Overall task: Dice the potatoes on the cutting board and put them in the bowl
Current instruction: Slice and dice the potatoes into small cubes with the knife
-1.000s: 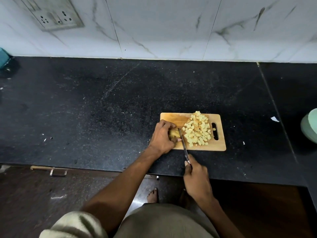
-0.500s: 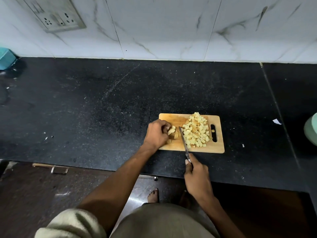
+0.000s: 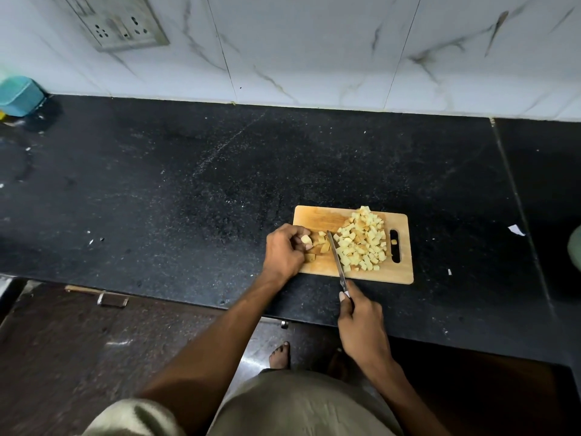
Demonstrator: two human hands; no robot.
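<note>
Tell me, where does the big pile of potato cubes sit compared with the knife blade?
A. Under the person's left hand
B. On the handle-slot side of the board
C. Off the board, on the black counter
B: the pile of cubes lies on the cutting board between the knife and the board's handle slot.

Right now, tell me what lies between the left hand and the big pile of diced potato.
In the head view, a few loose potato pieces and the knife blade lie between the left hand and the pile.

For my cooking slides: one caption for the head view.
Left hand steadies potato pieces while right hand works the knife beside diced potato on the cutting board.
</note>
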